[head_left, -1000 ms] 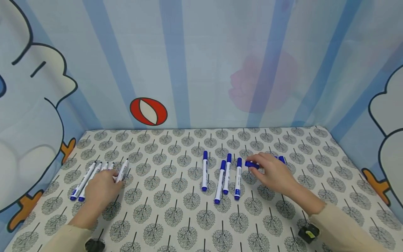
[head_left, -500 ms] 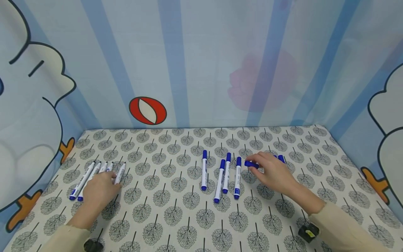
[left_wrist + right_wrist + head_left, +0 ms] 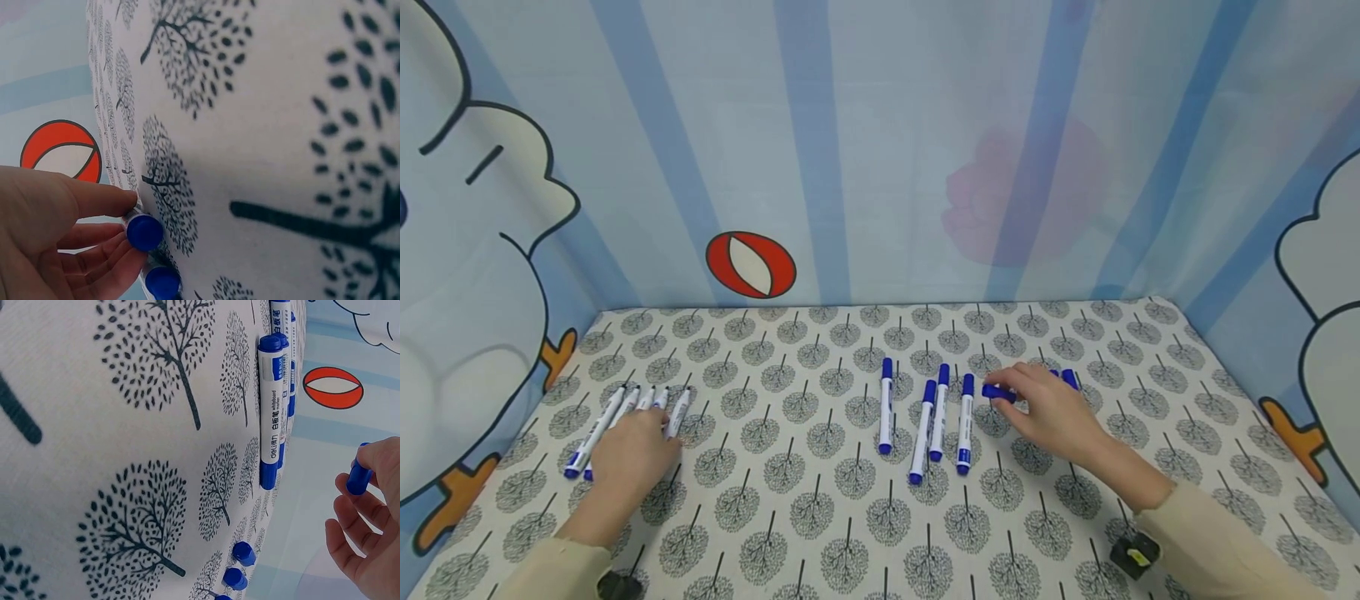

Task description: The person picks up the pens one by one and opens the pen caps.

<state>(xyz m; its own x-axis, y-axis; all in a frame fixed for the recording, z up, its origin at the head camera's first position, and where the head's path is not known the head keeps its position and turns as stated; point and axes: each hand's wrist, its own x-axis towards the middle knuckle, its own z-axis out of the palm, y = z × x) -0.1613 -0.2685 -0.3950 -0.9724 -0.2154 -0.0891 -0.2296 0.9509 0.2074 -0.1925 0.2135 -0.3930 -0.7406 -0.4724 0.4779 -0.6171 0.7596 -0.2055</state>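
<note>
Uncapped marker (image 3: 678,412): pointing its dark tip toward the far side, at the left of the patterned cloth (image 3: 812,517), just right of other uncapped markers (image 3: 598,429). With the left hand (image 3: 636,450), pinching narrowly, apparently setting thumb and fingertips to either side of the barrel near the blue end (image 3: 145,233); not being able to tell whether lifting or only holding against the cloth. With the right hand (image 3: 1051,412), pinching a blue cap (image 3: 997,392) between thumb and finger, just right of the capped markers (image 3: 922,433), with loose caps (image 3: 1070,379) lying farther right. Judging by looks, probably dealing with light, stiff plastic, smooth enough for slipping or rolling under a sideways nudge, hardly fragile except at the tip. Likely calling for a gentle hold on the white barrel, leaving the tip clear, and for pinching the cap across its sides.
</note>
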